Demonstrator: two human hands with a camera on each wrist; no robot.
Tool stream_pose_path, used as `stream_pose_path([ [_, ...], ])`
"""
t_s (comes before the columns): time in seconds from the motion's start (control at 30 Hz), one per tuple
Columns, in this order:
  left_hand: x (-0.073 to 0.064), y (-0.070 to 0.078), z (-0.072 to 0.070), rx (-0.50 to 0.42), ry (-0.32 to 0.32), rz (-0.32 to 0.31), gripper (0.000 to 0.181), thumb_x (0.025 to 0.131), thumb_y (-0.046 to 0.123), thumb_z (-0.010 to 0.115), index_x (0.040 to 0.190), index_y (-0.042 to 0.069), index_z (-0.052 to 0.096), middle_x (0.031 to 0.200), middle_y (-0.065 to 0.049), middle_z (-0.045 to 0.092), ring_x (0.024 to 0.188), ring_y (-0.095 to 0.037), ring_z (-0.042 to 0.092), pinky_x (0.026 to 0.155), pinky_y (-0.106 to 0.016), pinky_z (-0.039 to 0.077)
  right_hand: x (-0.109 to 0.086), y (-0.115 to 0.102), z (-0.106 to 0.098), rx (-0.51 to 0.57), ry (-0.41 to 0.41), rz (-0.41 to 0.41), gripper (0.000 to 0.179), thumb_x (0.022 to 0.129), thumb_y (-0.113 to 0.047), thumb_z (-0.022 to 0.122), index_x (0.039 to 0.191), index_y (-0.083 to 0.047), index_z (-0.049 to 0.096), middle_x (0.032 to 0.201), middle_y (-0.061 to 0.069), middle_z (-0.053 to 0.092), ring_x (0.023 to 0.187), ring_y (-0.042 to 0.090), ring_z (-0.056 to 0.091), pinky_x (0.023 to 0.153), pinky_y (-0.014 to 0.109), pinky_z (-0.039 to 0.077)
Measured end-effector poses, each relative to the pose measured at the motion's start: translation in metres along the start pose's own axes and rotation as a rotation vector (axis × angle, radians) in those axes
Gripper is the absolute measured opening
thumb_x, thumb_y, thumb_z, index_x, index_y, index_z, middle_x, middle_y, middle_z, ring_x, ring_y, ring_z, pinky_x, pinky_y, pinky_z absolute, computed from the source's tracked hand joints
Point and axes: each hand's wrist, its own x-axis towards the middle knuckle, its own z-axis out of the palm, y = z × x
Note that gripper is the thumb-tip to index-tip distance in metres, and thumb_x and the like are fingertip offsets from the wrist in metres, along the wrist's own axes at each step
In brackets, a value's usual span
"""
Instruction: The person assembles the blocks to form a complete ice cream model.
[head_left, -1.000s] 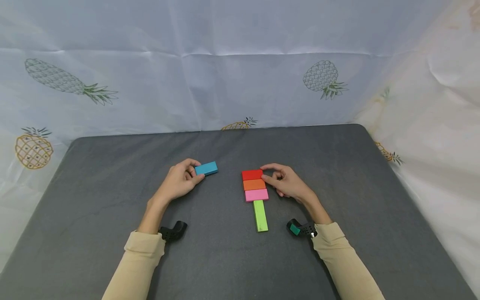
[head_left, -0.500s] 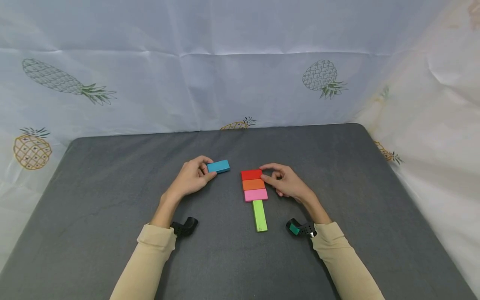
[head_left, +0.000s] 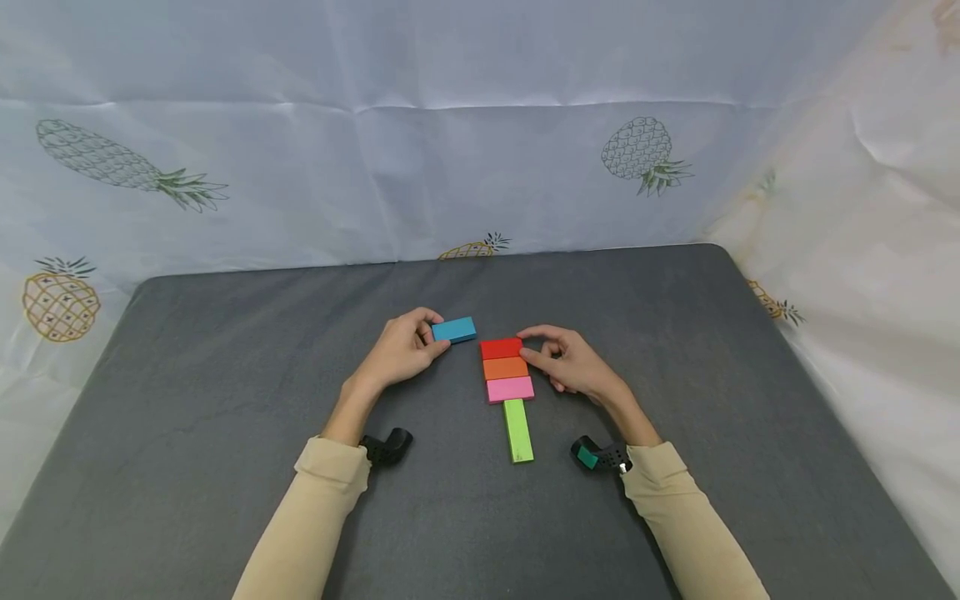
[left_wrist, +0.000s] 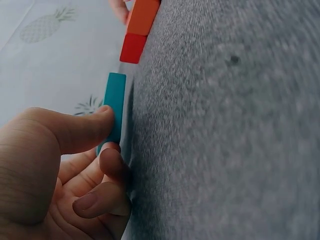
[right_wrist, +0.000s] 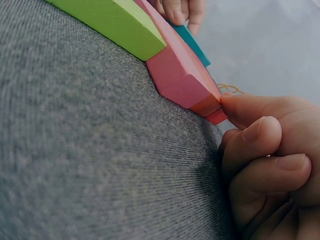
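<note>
My left hand [head_left: 402, 348] pinches the left end of a blue wooden block [head_left: 454, 329] between thumb and fingers. In the left wrist view, the blue block [left_wrist: 116, 100] is held close over the cloth, a short gap from the red block [left_wrist: 132, 48]. At the row's far end, thumb and index finger of my right hand [head_left: 566, 361] pinch the right end of the red block [head_left: 500, 348]. Directly below it lie an orange block [head_left: 505, 368] and a pink block [head_left: 510, 389], edge to edge. A light green block [head_left: 518, 431] extends lengthwise from the pink one toward me.
Dark grey cloth covers the table [head_left: 225, 400]. Behind it hangs a white curtain [head_left: 420, 183] with pineapple prints, which continues along the right side. Each wrist wears a black camera mount [head_left: 387, 448].
My left hand has carried the blue block rightward, nearer the red block. The right hand keeps its place at the red block, and the row of blocks has stayed put.
</note>
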Motion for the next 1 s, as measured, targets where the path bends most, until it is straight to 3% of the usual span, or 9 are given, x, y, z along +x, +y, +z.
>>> stream_pose_path([
  [1.0,0.017,0.012,0.014,0.038,-0.042,0.012,0.034,0.098,0.015,0.069,0.126,-0.002,0.061,0.084,-0.009,0.062,0.058,-0.012,0.048,0.063,-0.026,0.043,0.001,0.003,0.0,-0.006,0.008,0.0,0.037,0.102,-0.022,0.064,0.137,-0.011,0.06,0.057,0.001,0.049,0.038,0.009,0.039,0.04,0.023,0.03],
])
